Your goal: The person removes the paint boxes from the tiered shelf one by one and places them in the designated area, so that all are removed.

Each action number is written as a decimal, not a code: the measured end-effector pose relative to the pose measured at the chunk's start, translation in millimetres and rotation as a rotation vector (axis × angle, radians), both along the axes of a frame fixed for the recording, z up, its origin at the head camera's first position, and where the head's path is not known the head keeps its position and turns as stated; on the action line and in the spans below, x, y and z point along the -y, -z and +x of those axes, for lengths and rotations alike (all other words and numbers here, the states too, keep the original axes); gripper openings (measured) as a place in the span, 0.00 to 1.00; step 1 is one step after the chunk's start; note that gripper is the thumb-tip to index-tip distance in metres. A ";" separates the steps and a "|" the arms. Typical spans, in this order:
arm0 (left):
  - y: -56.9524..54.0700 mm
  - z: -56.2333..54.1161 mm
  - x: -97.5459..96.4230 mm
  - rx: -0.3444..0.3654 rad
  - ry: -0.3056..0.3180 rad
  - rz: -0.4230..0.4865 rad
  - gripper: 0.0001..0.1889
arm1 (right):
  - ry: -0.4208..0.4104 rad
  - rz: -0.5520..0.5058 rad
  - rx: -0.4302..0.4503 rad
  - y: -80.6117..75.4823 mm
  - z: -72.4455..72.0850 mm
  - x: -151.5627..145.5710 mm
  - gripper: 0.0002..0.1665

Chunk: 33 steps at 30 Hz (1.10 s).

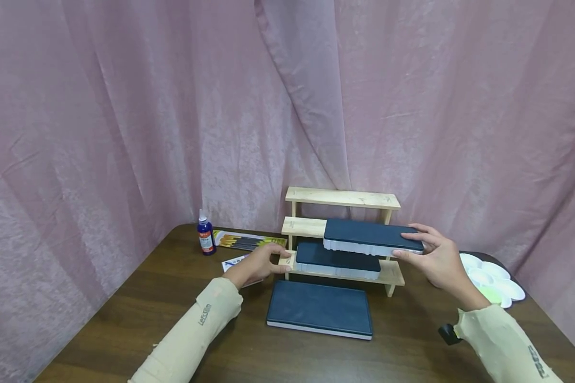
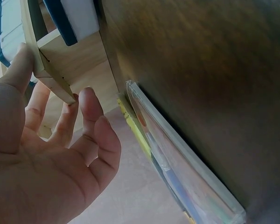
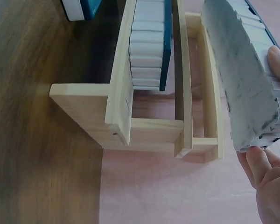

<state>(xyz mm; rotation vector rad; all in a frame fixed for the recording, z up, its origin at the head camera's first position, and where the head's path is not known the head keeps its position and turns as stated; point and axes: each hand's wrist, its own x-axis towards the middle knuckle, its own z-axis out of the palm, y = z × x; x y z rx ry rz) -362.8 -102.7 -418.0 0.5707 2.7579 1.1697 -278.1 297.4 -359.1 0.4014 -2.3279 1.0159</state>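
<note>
My right hand [image 1: 438,260] grips the right end of a long case [image 1: 369,234] with a dark blue lid and white ribbed sides. This case is held tilted over the middle step of a three-tier wooden stand [image 1: 342,197]; its pale underside [image 3: 245,88] faces the right wrist view. A similar case [image 1: 337,258] lies on the lowest step. My left hand [image 1: 261,263] holds the left end of that lowest step, thumb on top and fingers beneath, as the left wrist view shows. In front of the stand, a wider dark blue case [image 1: 321,308] lies on the table.
A blue bottle [image 1: 206,234] stands at the back left beside a pack of brushes [image 1: 246,240]. A white card or packet [image 1: 232,262] lies partly behind my left hand. To the right is a white flower-shaped palette [image 1: 500,282]. A pink curtain [image 1: 268,106] hangs behind the table.
</note>
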 end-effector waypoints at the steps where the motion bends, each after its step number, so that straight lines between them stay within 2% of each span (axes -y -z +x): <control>1: -0.1 0.2 0.0 0.003 0.001 0.000 0.18 | 0.002 -0.009 -0.001 0.9 0.9 -1.2 0.28; 5: -0.5 0.7 0.3 0.025 -0.007 0.007 0.18 | 0.027 -0.013 0.011 2.7 4.1 -5.0 0.28; 11: 0.0 0.1 0.9 0.014 0.007 0.003 0.18 | 0.034 0.007 0.047 1.3 9.3 -9.6 0.29; 16: -0.1 -0.7 0.2 0.005 0.004 -0.007 0.18 | 0.034 0.002 0.031 0.9 12.0 -14.6 0.28; 23: 0.0 -0.4 1.2 0.008 -0.001 0.004 0.18 | -0.019 -0.046 0.018 2.3 15.3 -23.1 0.26; 33: 0.7 0.4 0.8 0.028 0.000 0.025 0.18 | 0.005 -0.060 -0.004 4.5 24.6 -37.2 0.25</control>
